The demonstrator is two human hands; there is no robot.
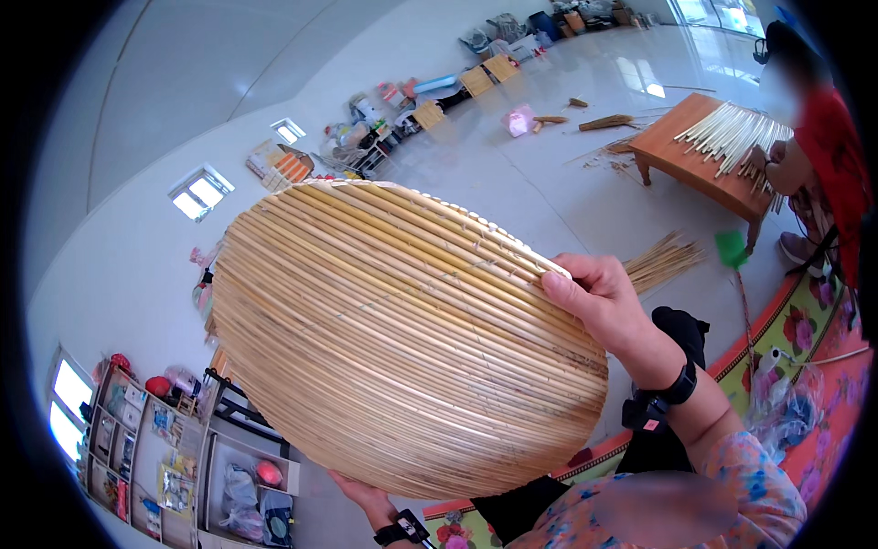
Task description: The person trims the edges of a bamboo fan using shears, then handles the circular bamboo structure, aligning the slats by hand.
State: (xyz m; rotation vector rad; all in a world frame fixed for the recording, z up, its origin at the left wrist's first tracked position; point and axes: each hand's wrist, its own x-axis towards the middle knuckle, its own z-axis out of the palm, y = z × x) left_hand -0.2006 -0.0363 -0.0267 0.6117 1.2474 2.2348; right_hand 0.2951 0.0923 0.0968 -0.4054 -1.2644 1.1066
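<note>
A large round mat (402, 339) of yellowish straw stalks, laid side by side and stitched through, hangs tilted in front of me and fills the middle of the view. Its upper rim is finished with a pale, bumpy edging. My right hand (599, 297) grips the right rim, thumb on the facing side and fingers curled behind. At the lower left edge, my left hand (366, 499) holds the mat from underneath; its fingers are mostly hidden behind the stalks. Both wrists wear dark straps with small devices.
A person in red (828, 156) handles pale stalks (732, 137) on a low wooden table (663, 137) at the right. Loose stalks (666, 263) lie on the floor. A floral mat (796, 320) spreads at lower right; a shelf unit (137, 439) stands at lower left.
</note>
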